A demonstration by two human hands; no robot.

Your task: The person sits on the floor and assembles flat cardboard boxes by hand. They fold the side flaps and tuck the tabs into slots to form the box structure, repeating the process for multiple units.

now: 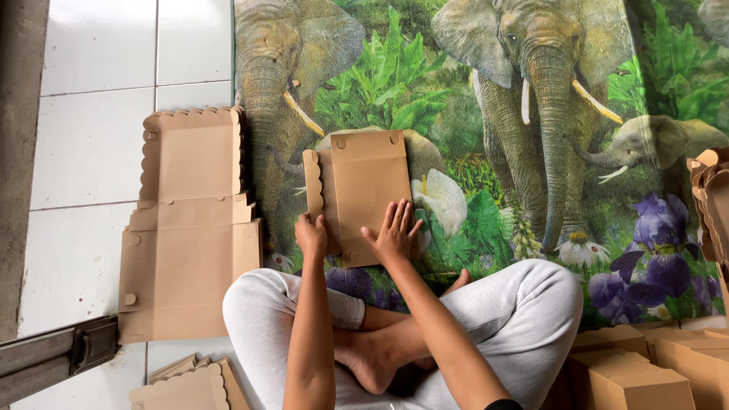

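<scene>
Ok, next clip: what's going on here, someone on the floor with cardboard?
A person sits cross-legged on a mat printed with elephants, working on a flat brown cardboard box blank that lies in front of them. The left hand grips its scalloped side flap near the lower left edge, and the right hand presses flat on the panel with fingers spread. A stack of unfolded blanks lies to the left on the white tile floor, and folded boxes sit at lower right.

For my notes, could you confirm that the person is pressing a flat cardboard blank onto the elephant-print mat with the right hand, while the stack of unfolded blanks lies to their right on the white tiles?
Not quite: the head view shows the stack of unfolded blanks on the white tiles to the person's left. The rest holds: the right hand presses the flat cardboard blank onto the elephant-print mat.
</scene>
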